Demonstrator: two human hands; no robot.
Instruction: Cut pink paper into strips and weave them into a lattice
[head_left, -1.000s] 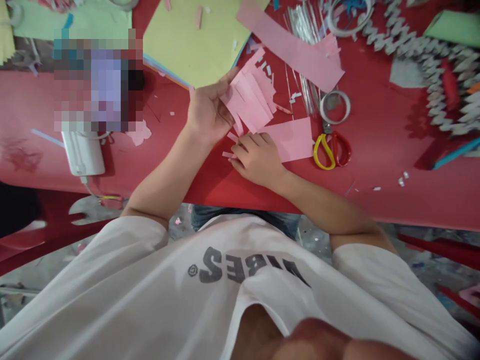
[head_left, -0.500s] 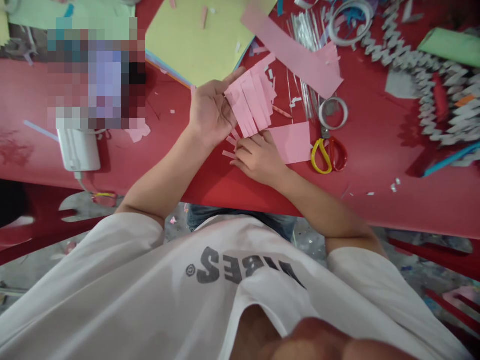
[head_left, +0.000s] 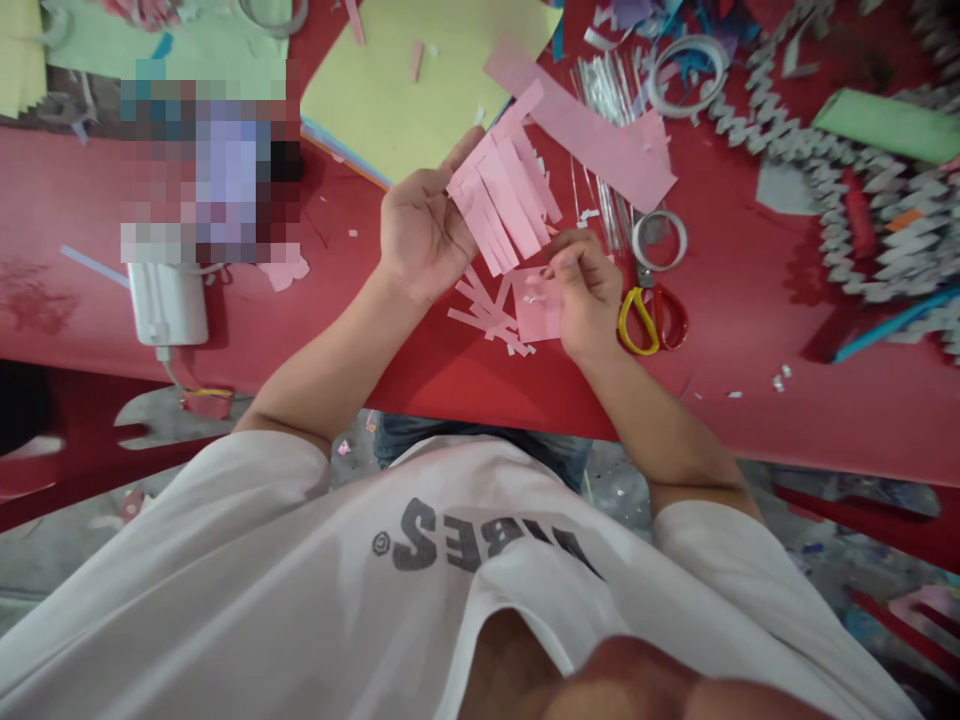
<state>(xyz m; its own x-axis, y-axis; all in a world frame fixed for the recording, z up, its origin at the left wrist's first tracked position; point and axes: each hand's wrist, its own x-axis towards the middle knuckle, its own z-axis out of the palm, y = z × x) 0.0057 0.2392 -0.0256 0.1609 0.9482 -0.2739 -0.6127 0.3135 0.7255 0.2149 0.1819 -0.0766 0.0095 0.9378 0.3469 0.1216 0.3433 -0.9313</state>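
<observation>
The left grip point(head_left: 420, 232) stays open, touching the fringed pink paper point(head_left: 499, 200) on its right. The right grip point(head_left: 586, 292) pinches a pink piece point(head_left: 534, 312).

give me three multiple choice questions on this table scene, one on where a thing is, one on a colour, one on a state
1. Where do the scissors lie?
A. On the yellow-green card
B. On the red table, to the right of the right hand
C. On the long pink strip

2. What colour is the fringed paper at the left hand?
A. Green
B. Yellow
C. Pink

3. How is the left hand turned?
A. Palm up
B. Palm down flat on the table
C. Clenched in a fist

1: B, the yellow and red handles rest on the red surface beside that hand.
2: C, its cut strips are plainly pink.
3: A, the palm faces the camera.
</observation>
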